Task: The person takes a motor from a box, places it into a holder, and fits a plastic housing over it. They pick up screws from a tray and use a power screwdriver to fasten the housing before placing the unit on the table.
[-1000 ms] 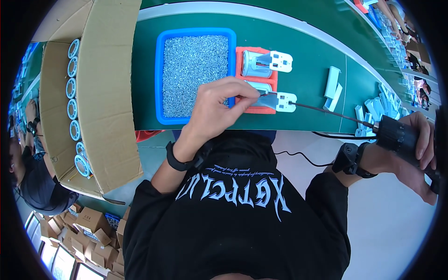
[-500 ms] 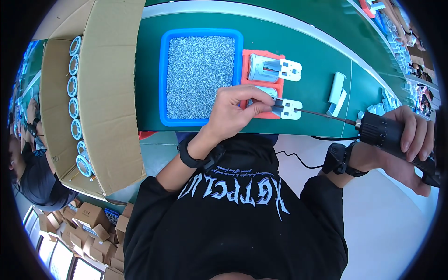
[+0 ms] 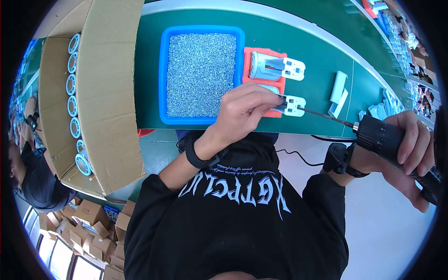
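Observation:
My right hand (image 3: 414, 148) grips a black electric screwdriver (image 3: 380, 136) at the right. Its long thin bit (image 3: 326, 116) points left, the tip at the outer end of the nearer white plastic bracket (image 3: 295, 106). My left hand (image 3: 245, 111) is closed in a pinch over the inner end of that bracket; whatever its fingertips hold is hidden. Beneath the fingers, an orange-red holder (image 3: 265, 50) carries two grey-white cylindrical parts with brackets. The farther cylindrical part (image 3: 265, 66) lies fully in view, its white bracket (image 3: 294, 69) sticking out to the right.
A blue tray (image 3: 163, 77) full of small metal screws (image 3: 200, 74) stands left of the holder. Farther left is an open cardboard box (image 3: 109, 93) with several ring-ended parts (image 3: 71, 85). Loose pale plastic pieces (image 3: 338, 88) lie right. A co-worker (image 3: 39, 172) is at far left.
My left hand has shifted slightly right, its fingers now covering more of the bracket's inner end. The rear of the screwdriver has dipped a little with my right hand.

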{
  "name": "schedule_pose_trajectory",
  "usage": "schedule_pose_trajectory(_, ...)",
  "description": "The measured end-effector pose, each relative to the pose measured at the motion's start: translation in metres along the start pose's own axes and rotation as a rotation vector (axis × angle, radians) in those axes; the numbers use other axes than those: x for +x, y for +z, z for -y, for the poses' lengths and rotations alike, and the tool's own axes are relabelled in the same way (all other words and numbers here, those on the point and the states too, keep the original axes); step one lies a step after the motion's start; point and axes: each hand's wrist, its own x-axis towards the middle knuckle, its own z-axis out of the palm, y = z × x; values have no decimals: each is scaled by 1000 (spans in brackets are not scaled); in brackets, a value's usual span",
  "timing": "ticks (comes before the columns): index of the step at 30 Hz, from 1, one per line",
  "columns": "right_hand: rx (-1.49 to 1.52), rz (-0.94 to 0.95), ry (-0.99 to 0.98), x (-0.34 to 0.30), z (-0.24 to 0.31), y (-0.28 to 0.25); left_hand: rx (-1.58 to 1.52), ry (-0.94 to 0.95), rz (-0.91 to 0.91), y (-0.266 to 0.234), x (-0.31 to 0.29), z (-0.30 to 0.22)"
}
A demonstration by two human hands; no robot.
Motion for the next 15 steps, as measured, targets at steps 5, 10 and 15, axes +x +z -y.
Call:
schedule_pose_trajectory(5,-16,-84,20,-2,-7,9,-373,-304,36,0,-6,1)
schedule_pose_trajectory(10,-42,-179,-22,-6,-7,7,-423,-334,110,-7,-2,8)
schedule_pose_trajectory(15,-20,-119,-21,-6,-9,7,-690,-526,189,-13,-2,15)
